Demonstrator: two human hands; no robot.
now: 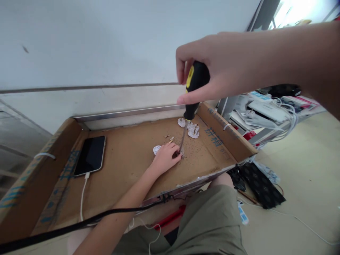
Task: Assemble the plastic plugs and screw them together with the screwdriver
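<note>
My right hand is wrapped round the black and yellow handle of a screwdriver, whose shaft points down to the cardboard. At its tip, the fingers of my left hand are closed on a small piece that they mostly hide. A round white part lies just left of my left hand. Small brass-coloured pieces rest beyond my fingers. Several whitish round parts sit together behind the screwdriver shaft. Dark specks are scattered on the cardboard around the tip.
The cardboard-lined tray has raised sides. A phone with a white cable lies at its left. A black cord crosses the front. At the right are a cluttered shelf and a dark patterned item on the floor.
</note>
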